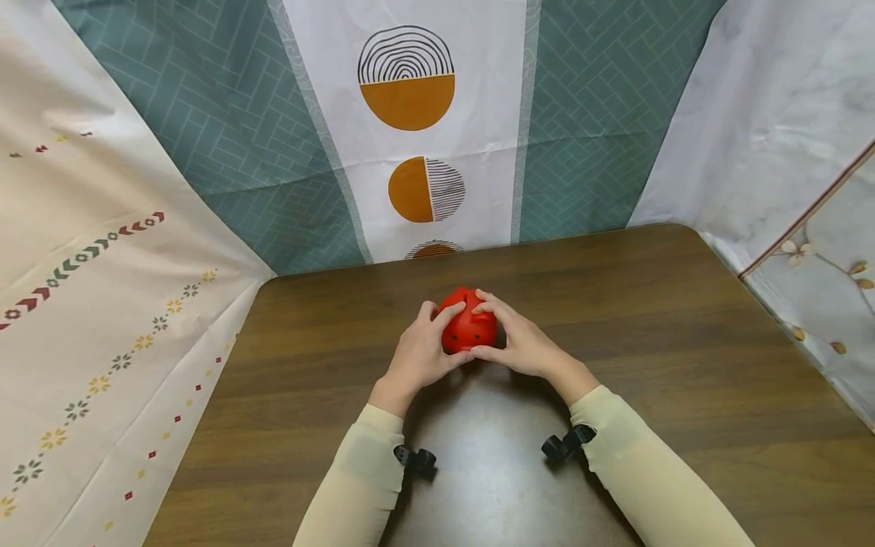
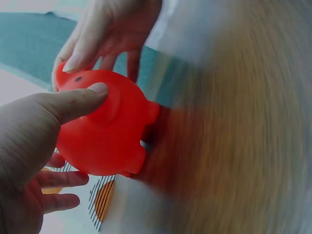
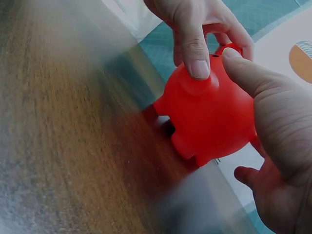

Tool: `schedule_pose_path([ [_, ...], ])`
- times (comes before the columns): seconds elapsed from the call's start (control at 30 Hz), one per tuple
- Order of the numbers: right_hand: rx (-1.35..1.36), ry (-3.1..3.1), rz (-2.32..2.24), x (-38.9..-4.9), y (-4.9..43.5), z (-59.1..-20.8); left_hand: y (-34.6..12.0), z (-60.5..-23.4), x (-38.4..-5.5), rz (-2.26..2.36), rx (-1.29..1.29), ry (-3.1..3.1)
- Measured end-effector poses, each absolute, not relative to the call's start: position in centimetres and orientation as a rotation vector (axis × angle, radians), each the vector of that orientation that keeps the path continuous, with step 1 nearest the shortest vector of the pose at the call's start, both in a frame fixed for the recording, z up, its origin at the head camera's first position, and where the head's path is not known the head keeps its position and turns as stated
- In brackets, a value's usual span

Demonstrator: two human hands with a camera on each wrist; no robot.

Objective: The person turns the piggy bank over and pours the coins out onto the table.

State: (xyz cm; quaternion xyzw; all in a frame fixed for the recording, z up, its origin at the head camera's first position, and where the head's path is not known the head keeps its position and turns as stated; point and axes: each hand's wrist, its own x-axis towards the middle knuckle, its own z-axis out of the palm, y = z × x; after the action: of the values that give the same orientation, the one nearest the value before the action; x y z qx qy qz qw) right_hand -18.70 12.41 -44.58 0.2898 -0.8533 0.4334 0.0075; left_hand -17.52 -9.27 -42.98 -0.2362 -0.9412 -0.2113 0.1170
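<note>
A round-bodied, smooth red pig figure (image 1: 469,328) with small feet and dark dot eyes is sitting upright at the dark brown, wood-grained table (image 1: 328,357), near its far edge and around midway between the two far corners. Its face is pointing toward the person and the near edge.

The person's bare left hand (image 1: 420,349) is curving round the pig from the side of the left edge, and the bare right hand (image 1: 529,346) is matching it from the side of the right edge. Each grip is standing partly open, widened to the width of the pig and keeping hold of it: the thumbs are pressing on the front, around the snout, their tips close together, while forefingers are reaching over the top. In the wrist views some of the other fingers are spreading behind the body. The pig's feet are throwing a reddish reflection on the tabletop.

Pale yellow long sleeves (image 1: 659,471) are covering both forearms, and a small black camera (image 1: 415,460) is sitting at each wrist. Beyond the far edge, a teal and white cloth (image 1: 437,144) printed with orange-and-black circles is hanging; a cream patterned cloth (image 1: 116,304) is draping along the left edge, and a white leaf-printed cloth (image 1: 793,175) is draping along the right edge.
</note>
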Motion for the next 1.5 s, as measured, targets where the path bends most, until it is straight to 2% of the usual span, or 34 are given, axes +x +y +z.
schedule_pose_path([
  [0.43,0.869,-2.652,1.417,-18.1,12.8,-44.9,-8.8,-43.5,-17.5,-0.733,-0.637,-2.795],
  [1.03,0.779,-2.587,1.346,-18.2,13.1,-45.4,-9.7,-44.3,-18.7,-1.151,-0.778,-2.82],
  [1.5,0.793,-2.535,1.5,-18.1,12.8,-45.5,-9.5,-44.5,-18.6,-1.166,-0.751,-2.798],
])
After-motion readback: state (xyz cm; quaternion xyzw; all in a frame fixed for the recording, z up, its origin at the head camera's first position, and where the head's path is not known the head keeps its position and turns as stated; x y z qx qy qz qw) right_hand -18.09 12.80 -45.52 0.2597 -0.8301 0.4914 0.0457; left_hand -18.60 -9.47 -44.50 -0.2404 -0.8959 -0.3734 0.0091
